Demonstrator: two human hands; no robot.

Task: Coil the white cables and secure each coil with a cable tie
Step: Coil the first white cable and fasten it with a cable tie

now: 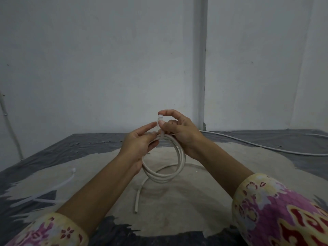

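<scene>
White cable coil hangs below both grips. Left hand holds its top turns; just above, right hand pinches the cable tie.

Coil centre above mat; spare ties left.

- In front of you a dark grey plastic sheet covers the surface, creased and shiny at its far edge.
- Over its middle lies a pale beige worn patch, with ragged borders on the left and near side.
- Behind it you face a plain grey-white wall.
- A vertical strip runs down that wall, right of centre.
- At your far left, a thin pale conduit runs down the wall.
</scene>
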